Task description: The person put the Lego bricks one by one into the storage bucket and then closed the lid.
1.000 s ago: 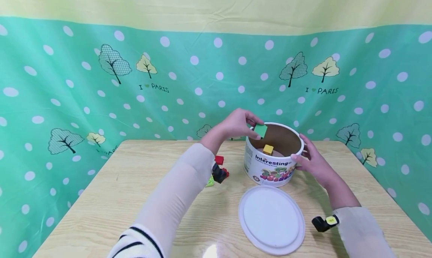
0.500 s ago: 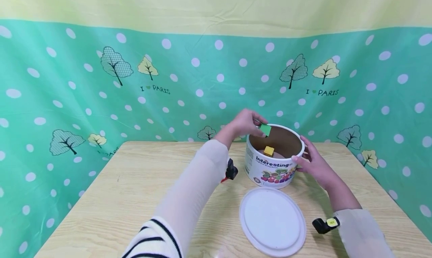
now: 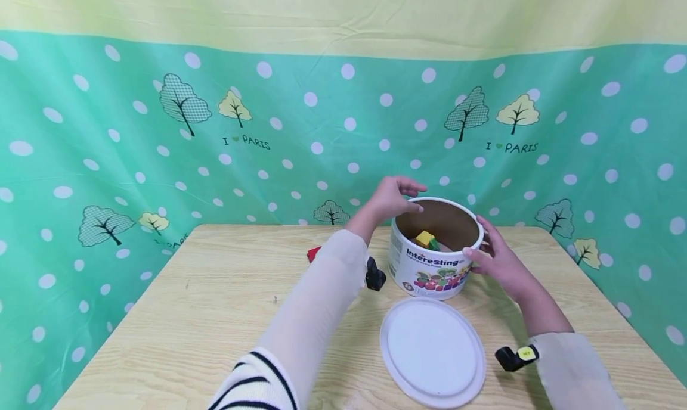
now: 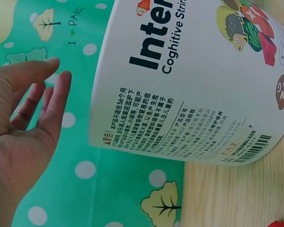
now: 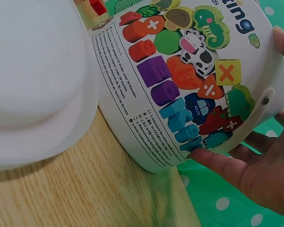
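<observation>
A white bucket point(image 3: 432, 270) printed "Interesting" stands on the table without its lid, with a yellow block point(image 3: 424, 238) and a green block point(image 3: 433, 245) inside. At its upper left rim is my left hand point(image 3: 394, 198), fingers loosely spread and holding nothing. The left wrist view shows that hand point(image 4: 31, 132) apart from the bucket wall point(image 4: 180, 94). My right hand point(image 3: 496, 255) grips the bucket's right side, thumb near the rim. In the right wrist view, its fingers point(image 5: 222, 163) touch the printed wall beside the handle strap point(image 5: 255, 118).
The round white lid point(image 3: 433, 353) lies in front of the bucket. Left of the bucket, a red piece point(image 3: 313, 254) shows partly behind my left sleeve. A green dotted curtain point(image 3: 290, 130) hangs behind the wooden table point(image 3: 214, 303).
My left hand has moved slightly right to the rim and let go of the green block, which now lies in the bucket beside the yellow one. My right hand has stayed on the bucket.
</observation>
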`<state>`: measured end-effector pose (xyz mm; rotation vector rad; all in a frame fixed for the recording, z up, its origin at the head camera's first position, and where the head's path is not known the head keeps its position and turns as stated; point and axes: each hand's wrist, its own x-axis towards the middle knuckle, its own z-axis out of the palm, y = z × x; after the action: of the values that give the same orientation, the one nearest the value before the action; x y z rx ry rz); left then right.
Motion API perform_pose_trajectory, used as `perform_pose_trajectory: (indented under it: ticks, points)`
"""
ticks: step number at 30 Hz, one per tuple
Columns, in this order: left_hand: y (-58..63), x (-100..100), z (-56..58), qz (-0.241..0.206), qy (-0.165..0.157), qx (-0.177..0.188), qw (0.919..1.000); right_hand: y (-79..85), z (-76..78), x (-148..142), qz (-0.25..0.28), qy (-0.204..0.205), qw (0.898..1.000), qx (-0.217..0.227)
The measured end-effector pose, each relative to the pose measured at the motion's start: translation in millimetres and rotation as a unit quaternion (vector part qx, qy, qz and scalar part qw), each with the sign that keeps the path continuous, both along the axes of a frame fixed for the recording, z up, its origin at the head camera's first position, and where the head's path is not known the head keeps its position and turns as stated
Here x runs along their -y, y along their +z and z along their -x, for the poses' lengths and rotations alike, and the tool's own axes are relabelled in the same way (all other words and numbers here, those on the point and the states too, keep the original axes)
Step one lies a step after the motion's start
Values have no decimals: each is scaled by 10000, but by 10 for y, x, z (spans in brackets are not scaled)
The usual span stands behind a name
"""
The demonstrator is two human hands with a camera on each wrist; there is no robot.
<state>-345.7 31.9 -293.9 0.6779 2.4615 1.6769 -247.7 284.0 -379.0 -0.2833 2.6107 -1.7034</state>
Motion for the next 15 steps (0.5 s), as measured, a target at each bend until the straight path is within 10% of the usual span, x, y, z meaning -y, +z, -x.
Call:
perform_pose_trajectory:
  ticks: [15]
  points:
    - [-140, 278, -122, -342, -242, -73, 9991, -25, 16, -12, 67, 50, 10000, -2]
